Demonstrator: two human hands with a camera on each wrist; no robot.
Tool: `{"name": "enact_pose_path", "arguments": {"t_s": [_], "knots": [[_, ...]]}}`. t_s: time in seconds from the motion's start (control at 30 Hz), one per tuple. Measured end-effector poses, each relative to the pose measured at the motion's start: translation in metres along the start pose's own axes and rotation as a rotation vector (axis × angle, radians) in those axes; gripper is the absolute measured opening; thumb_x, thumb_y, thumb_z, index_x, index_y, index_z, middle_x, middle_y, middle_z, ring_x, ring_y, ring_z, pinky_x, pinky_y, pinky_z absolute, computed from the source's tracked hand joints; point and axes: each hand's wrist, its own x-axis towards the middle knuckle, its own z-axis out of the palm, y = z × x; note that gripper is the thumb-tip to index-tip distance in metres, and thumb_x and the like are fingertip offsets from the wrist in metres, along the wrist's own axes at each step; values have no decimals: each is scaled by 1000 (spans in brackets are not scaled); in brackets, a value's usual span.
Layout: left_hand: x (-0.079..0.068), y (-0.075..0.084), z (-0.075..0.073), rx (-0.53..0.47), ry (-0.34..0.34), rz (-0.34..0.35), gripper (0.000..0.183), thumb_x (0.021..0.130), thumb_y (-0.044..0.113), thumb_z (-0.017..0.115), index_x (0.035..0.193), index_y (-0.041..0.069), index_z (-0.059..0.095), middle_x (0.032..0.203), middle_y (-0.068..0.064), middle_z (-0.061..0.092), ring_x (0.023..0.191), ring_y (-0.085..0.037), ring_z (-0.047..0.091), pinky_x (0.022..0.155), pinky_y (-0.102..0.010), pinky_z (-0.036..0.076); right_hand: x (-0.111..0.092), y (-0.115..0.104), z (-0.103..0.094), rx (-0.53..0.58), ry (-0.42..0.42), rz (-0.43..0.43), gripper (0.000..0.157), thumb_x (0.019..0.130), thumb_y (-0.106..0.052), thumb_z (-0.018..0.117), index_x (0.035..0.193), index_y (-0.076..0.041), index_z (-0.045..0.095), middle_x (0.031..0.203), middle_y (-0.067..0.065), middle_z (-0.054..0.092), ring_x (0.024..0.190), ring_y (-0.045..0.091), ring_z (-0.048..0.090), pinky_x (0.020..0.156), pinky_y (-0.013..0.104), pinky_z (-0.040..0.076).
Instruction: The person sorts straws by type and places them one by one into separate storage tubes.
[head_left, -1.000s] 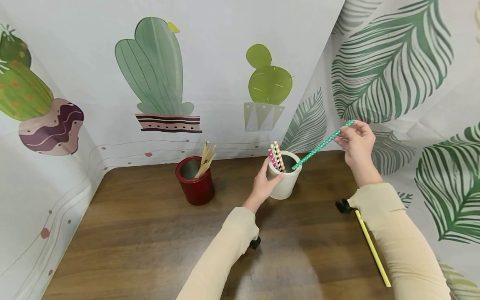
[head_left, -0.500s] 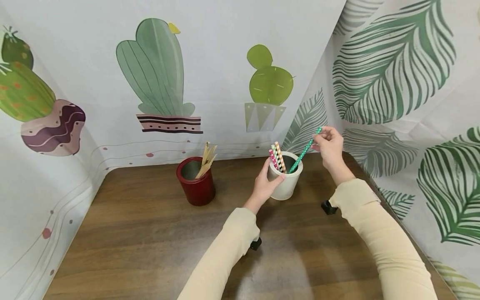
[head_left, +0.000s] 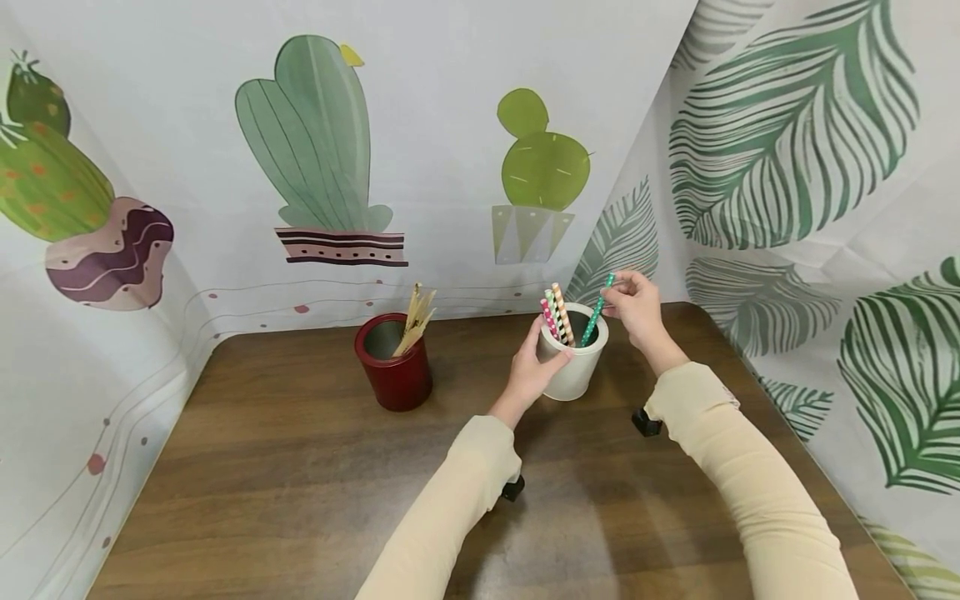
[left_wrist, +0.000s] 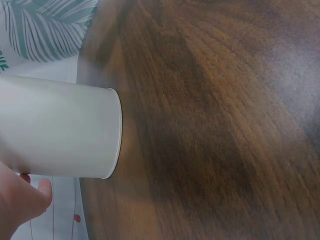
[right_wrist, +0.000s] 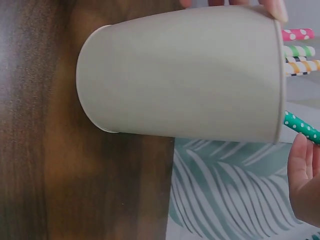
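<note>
A white cup [head_left: 573, 375] stands upright near the back of the table, and my left hand [head_left: 528, 367] grips its left side with the thumb near the rim. Between the fingertips of my right hand [head_left: 636, 308] is a green paper straw with white dots [head_left: 597, 315], its lower end inside the cup. Pink, pale green, black and orange patterned straws [head_left: 558, 313] lean together at the cup's left inner side. In the right wrist view the green straw [right_wrist: 300, 126] slants out past the rim, pinched by the right hand [right_wrist: 306, 175].
Left of the white cup stands a dark red cup [head_left: 395, 375] with several straw-coloured thin pieces [head_left: 415, 325] sticking out. A wall cloth [head_left: 442, 150] printed with cacti and leaves rises directly behind the brown wooden table [head_left: 300, 467].
My right hand has moved left and down to the cup, carrying the green straw, which now stands steeper and deeper inside. My left hand keeps its hold. The yellow stick is no longer visible.
</note>
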Motion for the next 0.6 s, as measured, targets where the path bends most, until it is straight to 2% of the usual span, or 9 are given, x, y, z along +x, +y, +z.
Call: {"name": "enact_pose_path", "arguments": {"t_s": [0.17, 0.37, 0.5, 0.6], "knots": [[0, -1, 0, 6, -6, -7, 76, 78, 37, 64, 140, 29, 22, 142, 5, 33, 128, -13, 33, 104, -35, 28, 1, 8, 4, -94, -29, -7, 23, 82, 0, 57, 102, 7, 48, 69, -10, 53, 55, 1, 55, 52, 17, 49], [1, 0, 1, 14, -7, -11, 77, 78, 39, 64, 141, 27, 21, 142, 4, 32, 129, -14, 31, 104, -35, 28, 1, 15, 7, -242, -22, -17, 23, 80, -2, 59, 99, 8, 53, 66, -13, 52, 55, -1, 48, 52, 17, 44], [1, -1, 1, 17, -6, -10, 77, 78, 39, 64, 141, 26, 21, 143, 4, 31, 129, -14, 31, 104, -35, 27, 0, 16, 8, -338, -38, -9, 22, 80, -4, 60, 98, 6, 55, 73, -6, 54, 65, -1, 49, 58, 17, 44], [1, -1, 0, 7, -6, -8, 78, 78, 38, 64, 141, 26, 21, 143, 5, 30, 129, -13, 30, 105, -35, 27, -3, 11, 6, -373, -77, 17, 29, 81, -8, 60, 106, 4, 53, 87, 4, 55, 71, 1, 49, 60, 17, 43]]}}
